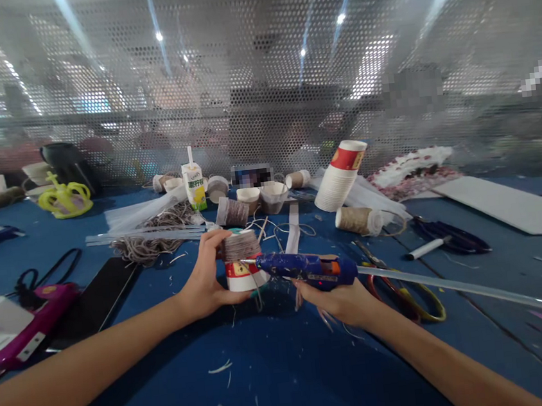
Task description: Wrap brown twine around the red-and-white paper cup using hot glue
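Note:
My left hand (205, 278) is closed around a paper cup (247, 281) that stands upside down, its upper part wound with grey-brown cord (239, 246). A red and gold band shows below the cord. In my right hand (342, 302) is a blue hot glue gun (307, 267), with a long clear glue stick (454, 286) running out of its back to the right. The gun's metal nozzle points left and lies at the cup's front, close to the lower edge of the cord; whether it touches cannot be told. A loose cord end hangs down the cup.
Behind are a stack of paper cups (339, 179), a drink carton (194, 186), cord-wrapped cups (357, 220) and tangled cord (158, 234). Scissors (429, 302) lie right, near a white marker (428, 248). A yellow crown (64, 197) and magenta device (27, 325) are left. A perforated metal screen (260, 101) rises behind.

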Motion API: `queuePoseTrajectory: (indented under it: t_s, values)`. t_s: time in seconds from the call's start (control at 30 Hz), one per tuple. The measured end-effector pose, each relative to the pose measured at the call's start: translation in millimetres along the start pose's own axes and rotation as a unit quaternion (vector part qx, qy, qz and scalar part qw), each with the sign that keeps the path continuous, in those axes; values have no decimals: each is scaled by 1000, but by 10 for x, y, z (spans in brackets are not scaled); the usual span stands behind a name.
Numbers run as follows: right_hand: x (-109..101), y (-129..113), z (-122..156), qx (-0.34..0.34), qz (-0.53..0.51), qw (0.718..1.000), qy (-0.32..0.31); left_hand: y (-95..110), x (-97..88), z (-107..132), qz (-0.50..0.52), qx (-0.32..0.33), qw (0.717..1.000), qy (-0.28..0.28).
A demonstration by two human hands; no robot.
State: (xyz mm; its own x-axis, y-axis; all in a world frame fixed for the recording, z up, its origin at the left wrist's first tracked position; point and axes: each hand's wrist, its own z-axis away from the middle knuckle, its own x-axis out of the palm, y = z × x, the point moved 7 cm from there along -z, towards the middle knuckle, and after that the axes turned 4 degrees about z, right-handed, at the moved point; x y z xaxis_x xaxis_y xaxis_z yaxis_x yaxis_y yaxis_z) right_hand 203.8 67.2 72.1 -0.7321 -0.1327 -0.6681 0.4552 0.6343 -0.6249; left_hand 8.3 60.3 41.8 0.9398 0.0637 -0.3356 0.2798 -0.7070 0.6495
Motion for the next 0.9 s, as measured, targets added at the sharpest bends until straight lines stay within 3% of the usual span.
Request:
queuePoseTrajectory:
  t_s: [0.4, 0.9]
  values:
    - [5, 23, 11, -35, 50, 997, -46, 50, 12, -7, 3, 14, 1000, 1]
    - [-68, -30, 30, -52, 127, 990, -35, 63, 5, -17, 35, 1, 999, 33]
